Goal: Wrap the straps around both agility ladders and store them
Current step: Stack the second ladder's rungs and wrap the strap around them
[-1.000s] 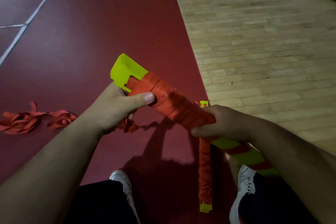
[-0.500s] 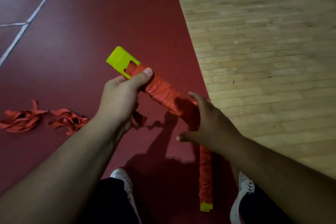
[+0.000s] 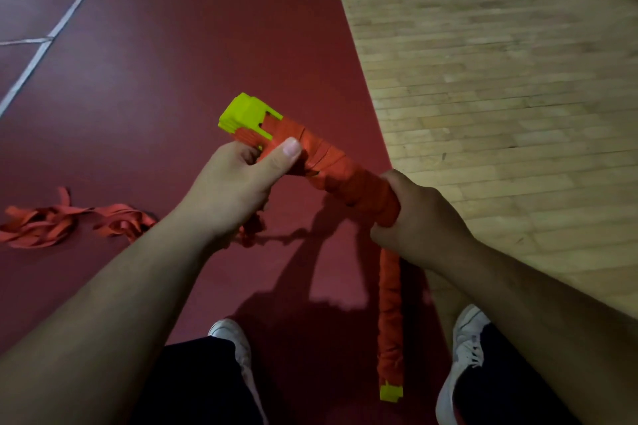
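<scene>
1. Agility ladder bundle (image 3: 331,169), held in mid-air btwn both hands, slants from upper left down to lower right; wrapped in orange strap, w/ its yellow-green rung ends (image 3: 247,114) bare at the top.
2. Left hand (image 3: 234,190) grips the upper part just below the bare end. Fingers are curled round it, and the thumb (image 3: 283,152) is pressed flat on the orange wraps.
3. Right hand (image 3: 421,217) is closed round the lower part in a fist, knuckles up; the bundle's bottom end is hidden under hand and forearm.
4. A loose strap tail (image 3: 252,231) hangs below the left hand. Can't tell where it ends, as the forearm covers it.
5. 2nd ladder (image 3: 390,314), fully wrapped in orange, lies on the floor below the right hand, btwn the two white shoes (image 3: 462,355). Its yellow-green tip (image 3: 392,392) points toward the person.
6. Unwrapped strap pile (image 3: 62,224) lies tangled on the red floor (image 3: 172,62), well left of the hands.
7. Wood floor (image 3: 500,79) runs along the right side; white lines (image 3: 69,17) cross the upper left.
</scene>
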